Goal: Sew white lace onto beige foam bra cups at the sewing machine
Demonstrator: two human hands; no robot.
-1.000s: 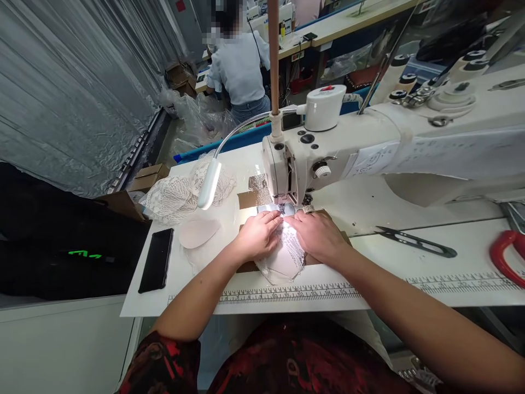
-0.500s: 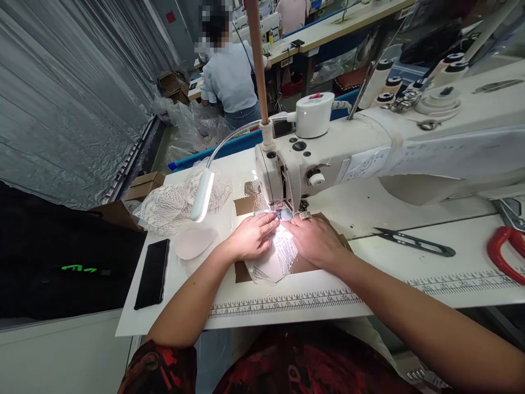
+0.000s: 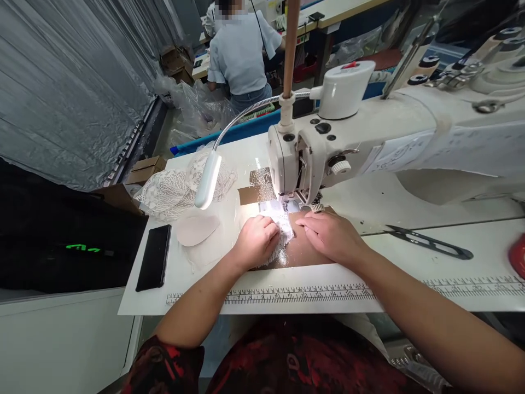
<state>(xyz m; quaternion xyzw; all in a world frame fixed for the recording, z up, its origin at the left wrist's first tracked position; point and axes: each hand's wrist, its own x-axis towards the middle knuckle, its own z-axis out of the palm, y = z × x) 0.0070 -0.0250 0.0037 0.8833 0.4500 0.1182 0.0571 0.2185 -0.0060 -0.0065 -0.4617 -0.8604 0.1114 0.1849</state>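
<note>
My left hand [image 3: 256, 241] is closed on a small white lace piece [image 3: 285, 224], its fingers curled over the left side of the fabric. The far edge of the lace lies by the needle area of a white sewing machine [image 3: 283, 158]. To the right of the lace, my right hand [image 3: 332, 235] rests on a brown sheet [image 3: 305, 251] taped to the table, fingers stretched toward the fabric and holding nothing. The lamp's light falls on the fabric. My left hand hides part of the lace.
A gooseneck lamp [image 3: 208, 180] arches over the left side. Beneath it lie a heap of cream lace [image 3: 164, 194], a beige rounded pad [image 3: 197, 230] and a black phone [image 3: 153, 257]. Thread snips [image 3: 430, 242] lie right. A person [image 3: 241, 52] sits at a table beyond.
My right hand has come off the lace and moved right onto the brown sheet. My left hand has curled from flat to closed on the fabric. The view has shifted closer.
</note>
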